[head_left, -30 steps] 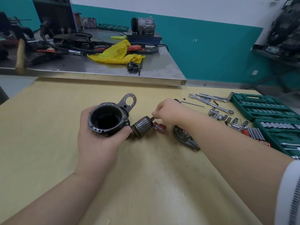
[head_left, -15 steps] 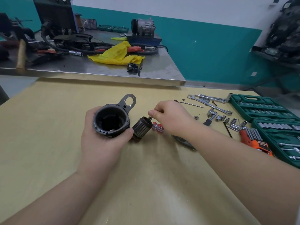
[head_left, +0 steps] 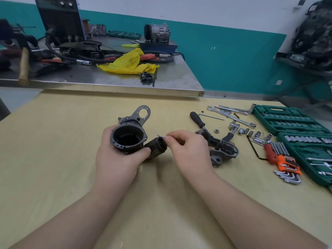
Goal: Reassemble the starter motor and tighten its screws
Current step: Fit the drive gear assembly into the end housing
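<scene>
My left hand (head_left: pixel 116 159) grips the black cylindrical starter housing (head_left: pixel 128 139), open end facing me; its mounting lug (head_left: pixel 142 114) sticks up behind. The ribbed armature (head_left: pixel 156 147) lies against the housing's right side, under my left thumb. My right hand (head_left: pixel 186 150) is just right of the armature and pinches a thin metal rod (head_left: pixel 160 136) between thumb and forefinger. The rod's tip points left, above the armature, and the rest is hidden in the hand. The grey end cover (head_left: pixel 221 151) lies on the yellow table behind my right hand.
Right of the cover lie a black-handled screwdriver (head_left: pixel 196 119), wrenches (head_left: pixel 231 114), loose sockets (head_left: pixel 251 133), an orange hex-key set (head_left: pixel 285 164) and two open green socket cases (head_left: pixel 287 121). A steel bench (head_left: pixel 107 79) with a yellow rag (head_left: pixel 129 63) stands behind the table.
My right hand has left the armature's shaft end and now pinches a thin rod slightly higher. The armature's end has swung round toward me. The red handle under the hand no longer shows.
</scene>
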